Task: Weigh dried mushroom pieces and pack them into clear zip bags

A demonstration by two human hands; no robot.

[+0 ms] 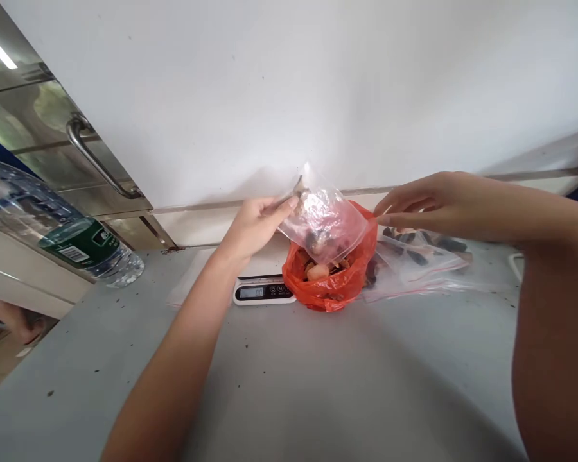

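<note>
My left hand (259, 226) pinches the left side of a clear plastic bag (325, 215) holding some dried brownish pieces. The bag is tilted over the mouth of a red plastic bag (318, 295), which contains brown and tan dried pieces (318, 272). My right hand (424, 199) is at the clear bag's right corner, thumb and fingertips closed together there beside the red bag's rim. Partly behind the red bag is a white digital scale (264, 294), its display reading 0.0.
Filled clear zip bags (414, 263) lie at the right on the grey table (318, 385). A large water bottle (87, 240) with a green label stands left. A white wall (293, 96) rises behind. Dark crumbs dot the tabletop. At far left, a person's foot (26, 330) shows.
</note>
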